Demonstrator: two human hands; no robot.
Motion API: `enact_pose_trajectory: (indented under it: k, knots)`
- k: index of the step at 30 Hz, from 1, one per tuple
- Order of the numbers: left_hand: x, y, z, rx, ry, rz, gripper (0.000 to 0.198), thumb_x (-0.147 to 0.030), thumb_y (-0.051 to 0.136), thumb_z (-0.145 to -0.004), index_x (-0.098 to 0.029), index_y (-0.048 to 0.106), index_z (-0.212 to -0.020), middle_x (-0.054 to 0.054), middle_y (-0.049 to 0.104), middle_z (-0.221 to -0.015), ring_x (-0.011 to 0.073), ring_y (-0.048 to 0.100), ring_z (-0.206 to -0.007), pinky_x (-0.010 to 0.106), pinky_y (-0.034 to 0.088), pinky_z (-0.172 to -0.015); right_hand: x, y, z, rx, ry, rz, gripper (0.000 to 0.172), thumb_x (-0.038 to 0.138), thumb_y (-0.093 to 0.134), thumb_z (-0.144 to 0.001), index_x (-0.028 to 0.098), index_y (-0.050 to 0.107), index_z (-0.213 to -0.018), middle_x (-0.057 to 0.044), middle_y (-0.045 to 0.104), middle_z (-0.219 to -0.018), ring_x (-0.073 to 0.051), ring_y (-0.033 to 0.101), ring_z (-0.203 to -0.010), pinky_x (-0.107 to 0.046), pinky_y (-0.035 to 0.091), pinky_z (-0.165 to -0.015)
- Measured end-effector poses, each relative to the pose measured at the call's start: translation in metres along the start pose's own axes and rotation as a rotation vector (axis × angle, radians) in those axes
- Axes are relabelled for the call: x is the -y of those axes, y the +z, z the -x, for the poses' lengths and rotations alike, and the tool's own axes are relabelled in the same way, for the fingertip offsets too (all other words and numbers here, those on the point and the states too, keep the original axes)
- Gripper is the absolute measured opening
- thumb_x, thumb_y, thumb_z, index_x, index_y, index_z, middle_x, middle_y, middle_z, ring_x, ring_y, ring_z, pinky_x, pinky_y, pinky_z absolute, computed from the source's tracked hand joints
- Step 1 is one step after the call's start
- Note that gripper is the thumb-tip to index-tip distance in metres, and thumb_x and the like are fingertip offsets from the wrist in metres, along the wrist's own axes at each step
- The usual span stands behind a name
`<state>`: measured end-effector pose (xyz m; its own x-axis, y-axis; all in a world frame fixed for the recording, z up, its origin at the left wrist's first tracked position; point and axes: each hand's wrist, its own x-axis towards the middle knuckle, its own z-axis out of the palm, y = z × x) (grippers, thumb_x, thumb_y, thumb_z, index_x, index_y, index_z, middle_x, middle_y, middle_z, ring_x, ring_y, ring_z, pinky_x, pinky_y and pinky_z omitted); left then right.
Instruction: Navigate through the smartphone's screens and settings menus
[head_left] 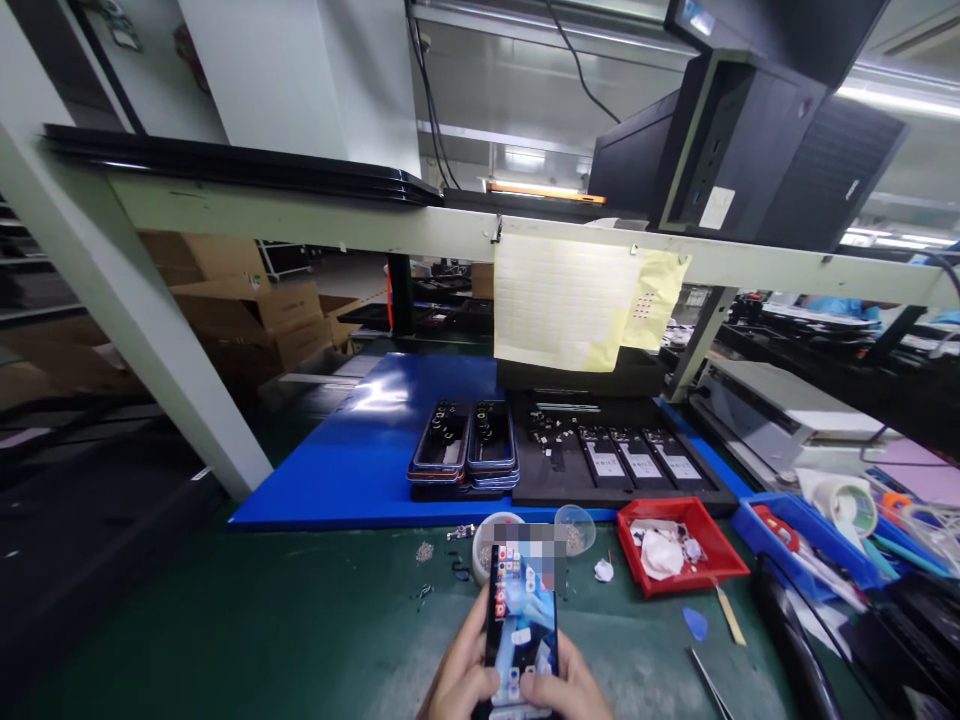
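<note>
Upright between both hands is a smartphone [521,630] with its screen lit, showing app icons on a blue background. My left hand [461,675] wraps round its left side, the thumb over the lower screen. From the right side my right hand [574,685] grips it too, that thumb also lying on the lower screen. Just behind the phone stands a round white container [484,555], partly hidden by it. A clear round dish [576,530] of small bits sits beside that. Small loose parts [424,552] lie on the green mat to the left.
Stacked phone frames [442,440] and a black tray [540,485] with parts rest on a blue board [315,480]. To the right are a red bin [682,505], a blue bin [802,580], tweezers [709,680] and a blue pick [695,624]. A shelf beam [300,215] crosses above.
</note>
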<state>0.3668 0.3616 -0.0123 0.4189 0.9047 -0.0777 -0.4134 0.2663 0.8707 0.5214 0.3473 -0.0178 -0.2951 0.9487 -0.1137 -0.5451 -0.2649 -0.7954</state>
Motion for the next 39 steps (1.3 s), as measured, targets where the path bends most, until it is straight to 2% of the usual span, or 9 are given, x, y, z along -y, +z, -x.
enact_pose_trajectory:
  k: [4,9,15,18,23,27,31,35,39]
  knots:
    - [0.007,-0.005,0.0,-0.011,0.019,0.045,0.08,-0.025,0.06,-0.072,-0.014,0.029,-0.145,0.009,0.072,-0.108,0.0252,0.066,-0.087,0.029,0.047,-0.074,0.0,0.001,0.003,-0.092,0.003,0.033,0.052,0.04,0.084,-0.058,0.013,0.069,-0.1,-0.006,0.074,-0.076,-0.022,0.067,-0.068,-0.034,0.05,-0.068]
    - [0.01,-0.008,-0.001,0.04,0.093,0.13,0.06,-0.036,0.067,-0.076,-0.029,0.052,-0.133,0.004,0.072,-0.112,0.0257,0.066,-0.096,0.027,0.048,-0.07,0.003,0.003,0.005,-0.122,0.016,0.026,0.048,0.043,0.082,-0.063,0.011,0.069,-0.096,-0.008,0.073,-0.071,-0.024,0.069,-0.066,-0.038,0.053,-0.071]
    - [0.009,-0.006,-0.004,0.047,0.12,0.13,0.057,-0.036,0.068,-0.076,-0.032,0.055,-0.131,0.003,0.071,-0.112,0.0299,0.062,-0.106,0.032,0.048,-0.077,0.005,0.006,0.005,-0.176,0.022,0.039,0.049,0.044,0.086,-0.058,0.012,0.07,-0.091,-0.007,0.074,-0.072,-0.025,0.069,-0.068,-0.041,0.054,-0.072]
    - [0.012,-0.007,-0.004,0.035,0.124,0.152,0.06,-0.033,0.067,-0.077,-0.03,0.05,-0.135,0.004,0.071,-0.112,0.0288,0.064,-0.102,0.031,0.049,-0.075,0.003,0.005,0.005,-0.19,0.024,-0.006,0.049,0.042,0.087,-0.057,0.011,0.07,-0.091,-0.007,0.074,-0.073,-0.024,0.069,-0.066,-0.038,0.054,-0.07]
    - [0.013,-0.006,-0.004,0.046,0.128,0.129,0.071,-0.036,0.064,-0.079,-0.025,0.036,-0.144,0.005,0.074,-0.104,0.0234,0.069,-0.077,0.028,0.046,-0.065,-0.005,-0.002,0.002,-0.209,0.043,-0.065,0.044,0.036,0.087,-0.057,0.011,0.071,-0.089,-0.006,0.074,-0.07,-0.022,0.067,-0.063,-0.035,0.053,-0.067]
    - [0.009,-0.004,-0.002,-0.037,0.076,0.092,0.08,-0.038,0.065,-0.077,-0.014,0.031,-0.146,0.007,0.075,-0.094,0.0239,0.066,-0.079,0.027,0.044,-0.066,-0.01,-0.005,-0.001,-0.204,0.068,-0.189,0.043,0.039,0.083,-0.058,0.014,0.071,-0.091,-0.007,0.074,-0.071,-0.025,0.068,-0.068,-0.042,0.053,-0.072]
    - [0.007,-0.003,-0.001,-0.094,0.072,0.056,0.078,-0.033,0.061,-0.079,-0.01,0.028,-0.146,0.006,0.075,-0.09,0.0208,0.063,-0.074,0.024,0.044,-0.065,-0.01,-0.003,-0.001,-0.109,0.126,-0.365,0.044,0.043,0.076,-0.061,0.014,0.07,-0.094,-0.01,0.074,-0.079,-0.031,0.068,-0.08,-0.051,0.053,-0.074]
    - [0.007,-0.003,-0.001,-0.081,0.065,0.053,0.082,-0.034,0.06,-0.079,-0.008,0.022,-0.147,0.007,0.075,-0.089,0.0215,0.064,-0.076,0.024,0.045,-0.065,-0.007,-0.003,-0.001,-0.09,0.155,-0.351,0.047,0.043,0.075,-0.062,0.013,0.068,-0.098,-0.012,0.074,-0.084,-0.033,0.067,-0.082,-0.052,0.053,-0.071]
    - [0.009,-0.005,-0.003,-0.044,0.061,0.072,0.087,-0.038,0.06,-0.08,-0.006,0.017,-0.148,0.008,0.075,-0.085,0.0209,0.064,-0.071,0.024,0.046,-0.065,-0.008,-0.007,-0.001,-0.085,0.119,-0.268,0.049,0.045,0.078,-0.061,0.013,0.068,-0.098,-0.01,0.075,-0.08,-0.031,0.069,-0.077,-0.05,0.054,-0.071]
